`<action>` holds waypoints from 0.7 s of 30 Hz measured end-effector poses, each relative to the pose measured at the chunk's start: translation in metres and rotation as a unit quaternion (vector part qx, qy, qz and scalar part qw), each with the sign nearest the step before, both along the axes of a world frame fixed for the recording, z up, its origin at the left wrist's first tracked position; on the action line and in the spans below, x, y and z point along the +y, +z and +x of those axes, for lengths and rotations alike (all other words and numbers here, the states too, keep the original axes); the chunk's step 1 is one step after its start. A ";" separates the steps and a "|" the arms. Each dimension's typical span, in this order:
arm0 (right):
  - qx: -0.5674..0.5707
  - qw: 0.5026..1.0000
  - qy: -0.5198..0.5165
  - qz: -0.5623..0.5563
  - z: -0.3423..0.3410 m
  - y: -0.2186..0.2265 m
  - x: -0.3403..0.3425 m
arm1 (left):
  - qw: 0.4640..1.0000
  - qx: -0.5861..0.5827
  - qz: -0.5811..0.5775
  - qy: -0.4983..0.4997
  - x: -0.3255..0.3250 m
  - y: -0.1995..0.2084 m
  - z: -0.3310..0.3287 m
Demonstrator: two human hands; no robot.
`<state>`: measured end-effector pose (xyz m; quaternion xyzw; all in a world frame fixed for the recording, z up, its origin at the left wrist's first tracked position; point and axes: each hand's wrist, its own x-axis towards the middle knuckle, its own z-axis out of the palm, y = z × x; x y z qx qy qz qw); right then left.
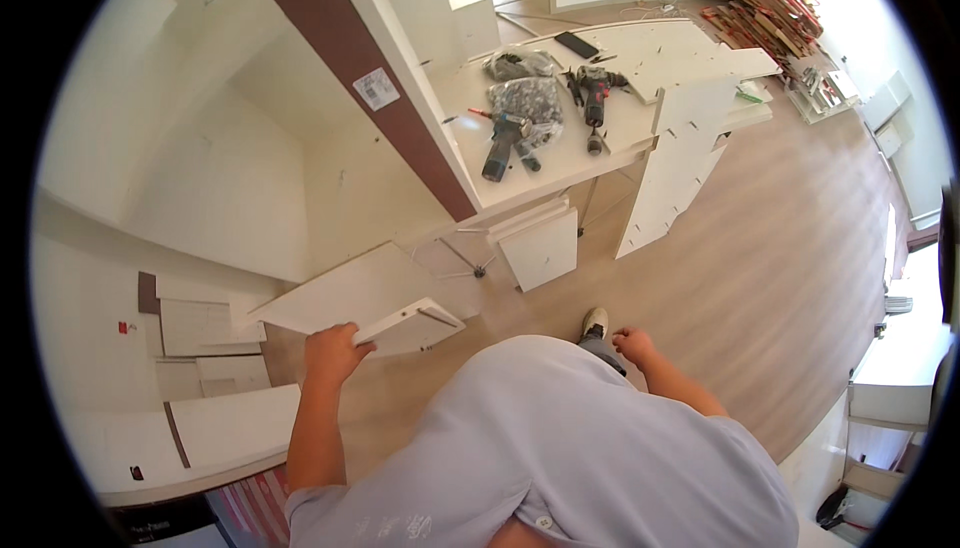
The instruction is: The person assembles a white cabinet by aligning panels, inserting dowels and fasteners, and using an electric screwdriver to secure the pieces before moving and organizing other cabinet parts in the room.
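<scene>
My left hand (pixel 336 352) is closed on the edge of a small white board (pixel 412 328), its fingers over the near left end. The board is tilted, with a dark slot along its right side. Beyond it leans a larger white panel (pixel 365 283), partly covered by the board. My right hand (pixel 633 345) hangs beside my body above the floor, fingers loosely curled and slightly apart, and I see nothing in it. One shoe (pixel 595 322) shows just left of that hand.
A white worktop (pixel 470 83) ahead carries two cordless drills (pixel 594 98) (pixel 505 143), plastic bags of hardware (pixel 527 103) and a black phone (pixel 576 44). White panels (pixel 540 251) (pixel 672 168) lean against it. A tall cabinet frame (pixel 350 58) stands left. Wood strips (pixel 765 13) are piled far right.
</scene>
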<state>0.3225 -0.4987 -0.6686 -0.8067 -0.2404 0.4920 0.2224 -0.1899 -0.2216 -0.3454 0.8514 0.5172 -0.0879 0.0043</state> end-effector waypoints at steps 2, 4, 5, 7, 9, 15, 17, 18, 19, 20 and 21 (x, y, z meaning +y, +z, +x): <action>0.006 1.000 0.013 0.027 -0.005 0.014 0.015 | 1.000 0.005 -0.019 -0.009 -0.003 0.005 0.022; -0.007 0.998 0.026 0.058 -0.009 0.030 0.027 | 0.999 0.011 -0.036 -0.022 -0.004 0.011 0.041; -0.011 0.997 0.031 0.073 -0.011 0.037 0.031 | 0.998 0.015 -0.043 -0.031 -0.002 0.017 0.051; -0.020 0.994 0.050 0.093 -0.011 0.044 0.040 | 0.997 0.020 -0.065 -0.046 0.000 0.029 0.073; 0.008 0.992 0.039 0.121 -0.010 0.055 0.046 | 0.994 0.008 -0.081 -0.068 0.003 0.032 0.094; 0.081 0.972 0.024 0.217 -0.004 0.144 0.058 | 0.981 -0.044 -0.104 -0.155 -0.006 0.025 0.169; 0.032 0.964 0.065 0.258 0.003 0.180 0.058 | 0.973 -0.063 -0.107 -0.193 -0.012 0.016 0.201; 0.009 0.957 0.075 0.281 0.007 0.198 0.057 | 0.969 -0.058 -0.108 -0.212 -0.016 0.017 0.221; -0.015 0.949 0.085 0.302 0.012 0.216 0.055 | 0.965 -0.053 -0.111 -0.231 -0.022 0.019 0.243; -0.039 0.941 0.094 0.323 0.019 0.232 0.053 | 0.960 -0.048 -0.114 -0.250 -0.029 0.020 0.265; -0.025 0.932 0.105 0.345 0.030 0.247 0.050 | 0.956 -0.048 -0.122 -0.263 -0.035 0.020 0.287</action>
